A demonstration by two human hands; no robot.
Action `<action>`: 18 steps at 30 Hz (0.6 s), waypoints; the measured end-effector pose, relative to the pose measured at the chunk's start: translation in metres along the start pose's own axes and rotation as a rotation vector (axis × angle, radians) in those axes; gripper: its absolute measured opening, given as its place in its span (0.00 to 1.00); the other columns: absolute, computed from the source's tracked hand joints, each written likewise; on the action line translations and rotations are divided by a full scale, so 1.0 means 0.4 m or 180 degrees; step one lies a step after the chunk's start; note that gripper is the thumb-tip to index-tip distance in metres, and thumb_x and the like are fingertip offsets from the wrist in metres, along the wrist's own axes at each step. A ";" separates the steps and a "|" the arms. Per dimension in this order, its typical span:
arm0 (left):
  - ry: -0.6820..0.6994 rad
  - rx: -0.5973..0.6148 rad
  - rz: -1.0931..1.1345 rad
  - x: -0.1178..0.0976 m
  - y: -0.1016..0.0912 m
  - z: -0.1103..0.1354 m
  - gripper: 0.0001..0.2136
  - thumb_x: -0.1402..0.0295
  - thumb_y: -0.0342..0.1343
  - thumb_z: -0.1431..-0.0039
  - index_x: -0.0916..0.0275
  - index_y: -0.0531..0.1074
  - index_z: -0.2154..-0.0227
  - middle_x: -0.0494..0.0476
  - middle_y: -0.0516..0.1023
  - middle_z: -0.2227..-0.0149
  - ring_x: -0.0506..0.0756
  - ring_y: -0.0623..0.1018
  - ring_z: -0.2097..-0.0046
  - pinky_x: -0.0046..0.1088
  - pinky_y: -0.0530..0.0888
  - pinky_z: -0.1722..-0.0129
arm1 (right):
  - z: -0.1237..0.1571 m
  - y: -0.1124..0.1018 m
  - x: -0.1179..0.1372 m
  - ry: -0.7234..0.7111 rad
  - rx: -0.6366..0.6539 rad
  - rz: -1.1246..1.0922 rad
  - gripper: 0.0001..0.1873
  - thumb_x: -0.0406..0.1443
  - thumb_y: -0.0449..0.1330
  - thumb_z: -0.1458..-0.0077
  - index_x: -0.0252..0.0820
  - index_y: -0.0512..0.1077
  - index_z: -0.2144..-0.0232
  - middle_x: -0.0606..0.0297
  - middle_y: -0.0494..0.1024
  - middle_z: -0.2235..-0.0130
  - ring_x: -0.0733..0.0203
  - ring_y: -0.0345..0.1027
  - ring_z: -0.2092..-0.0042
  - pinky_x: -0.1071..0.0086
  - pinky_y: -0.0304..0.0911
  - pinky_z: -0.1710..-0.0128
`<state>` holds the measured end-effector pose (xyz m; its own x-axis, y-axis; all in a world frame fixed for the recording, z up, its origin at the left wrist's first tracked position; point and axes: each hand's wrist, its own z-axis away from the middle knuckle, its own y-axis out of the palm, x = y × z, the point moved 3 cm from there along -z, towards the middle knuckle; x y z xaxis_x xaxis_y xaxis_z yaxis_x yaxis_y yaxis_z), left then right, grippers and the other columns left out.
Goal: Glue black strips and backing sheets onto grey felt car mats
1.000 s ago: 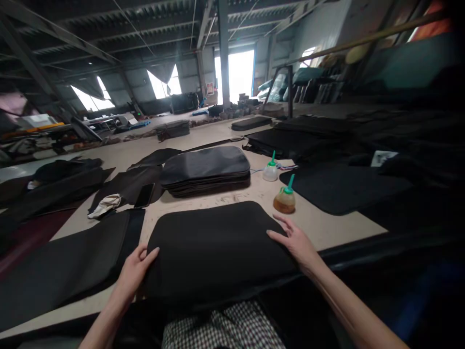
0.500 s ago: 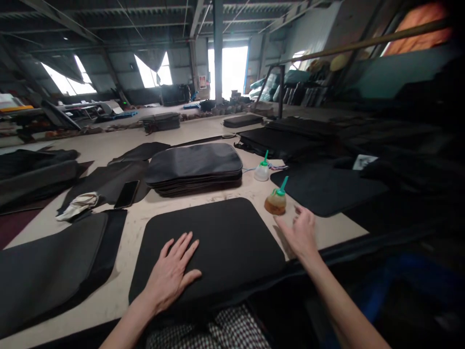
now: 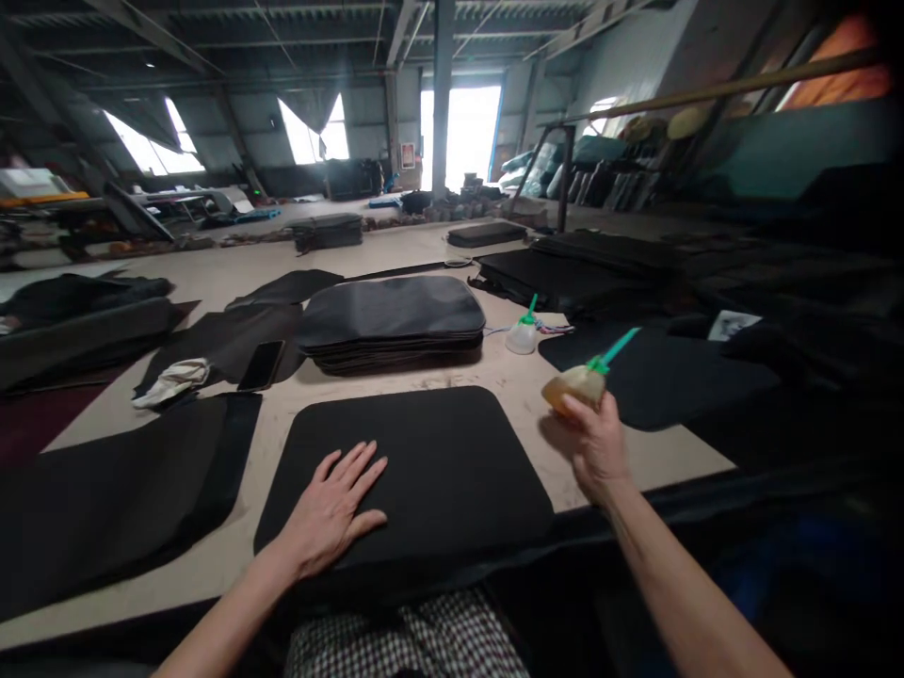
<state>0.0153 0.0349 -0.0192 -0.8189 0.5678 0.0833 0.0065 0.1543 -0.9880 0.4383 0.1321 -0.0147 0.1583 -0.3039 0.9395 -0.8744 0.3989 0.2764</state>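
Observation:
My left hand [image 3: 339,508] lies flat, fingers spread, on the left part of a black rounded-corner sheet [image 3: 438,461] in front of me. Off the sheet's right side, my right hand [image 3: 600,438] is closed around a squeeze bottle [image 3: 575,388] of amber liquid. The bottle is tilted, its green nozzle pointing up and to the right. Behind it stands a second squeeze bottle [image 3: 521,337], whitish with a green nozzle, upright on the table. A stack of dark rounded pieces [image 3: 392,320] rests just beyond the sheet.
A phone [image 3: 261,365] and a crumpled white cloth [image 3: 173,381] lie to the left. More dark sheets cover the left [image 3: 127,499] and right [image 3: 656,386] of the pale table [image 3: 410,386]. A metal frame [image 3: 565,179] rises at the back right.
My right hand has closed on the amber bottle, which stood upright on the table, and has lifted and tipped it to the right. My left hand stays on the sheet.

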 end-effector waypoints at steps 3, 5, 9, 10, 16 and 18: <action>-0.0114 0.0068 0.0067 -0.004 -0.009 0.000 0.33 0.43 0.40 0.32 0.51 0.51 0.29 0.57 0.48 0.26 0.60 0.52 0.27 0.44 0.54 0.32 | 0.043 0.048 0.068 0.0549 0.0551 -0.0833 0.27 0.43 0.69 0.48 0.59 0.67 0.47 0.66 0.74 0.45 0.50 0.74 0.46 0.55 0.74 0.49; -0.0214 0.0067 0.0110 -0.009 -0.014 -0.002 0.34 0.41 0.39 0.33 0.50 0.53 0.30 0.58 0.46 0.26 0.61 0.50 0.26 0.47 0.54 0.32 | 0.076 0.098 0.116 0.0726 0.0988 -0.0814 0.28 0.43 0.69 0.48 0.59 0.67 0.45 0.65 0.73 0.43 0.49 0.74 0.45 0.62 0.76 0.54; -0.0390 -0.0023 0.0271 -0.037 -0.015 -0.009 0.34 0.40 0.36 0.33 0.52 0.57 0.31 0.59 0.48 0.26 0.61 0.53 0.27 0.49 0.52 0.32 | 0.145 0.220 0.166 0.0621 0.1710 0.0091 0.37 0.44 0.71 0.51 0.51 0.66 0.40 0.58 0.76 0.46 0.48 0.76 0.50 0.67 0.75 0.64; -0.0437 -0.0062 0.0338 -0.047 -0.013 -0.011 0.35 0.40 0.36 0.33 0.53 0.57 0.31 0.59 0.50 0.26 0.61 0.54 0.27 0.49 0.52 0.32 | 0.164 0.251 0.167 0.0504 0.1821 0.0314 0.38 0.45 0.71 0.52 0.49 0.66 0.40 0.56 0.77 0.47 0.47 0.75 0.51 0.65 0.75 0.63; -0.0728 -0.0187 0.0734 -0.084 -0.014 -0.020 0.36 0.37 0.37 0.35 0.53 0.59 0.32 0.59 0.61 0.30 0.62 0.58 0.29 0.52 0.52 0.31 | 0.303 0.419 0.114 0.0275 0.2427 0.0805 0.29 0.48 0.66 0.46 0.45 0.69 0.46 0.58 0.79 0.52 0.47 0.75 0.52 0.62 0.73 0.57; -0.0750 -0.0030 0.0913 -0.084 -0.012 -0.021 0.36 0.38 0.37 0.35 0.54 0.59 0.32 0.58 0.64 0.31 0.63 0.60 0.30 0.52 0.50 0.30 | 0.348 0.463 0.094 0.0271 0.2706 0.0900 0.26 0.49 0.65 0.44 0.46 0.69 0.47 0.60 0.79 0.52 0.49 0.75 0.51 0.61 0.73 0.54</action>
<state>0.0477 0.0220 -0.0162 -0.8927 0.3874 -0.2301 0.2593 0.0241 -0.9655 0.2184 0.0739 0.0435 -0.1105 -0.2130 0.9708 -0.9247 -0.3361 -0.1790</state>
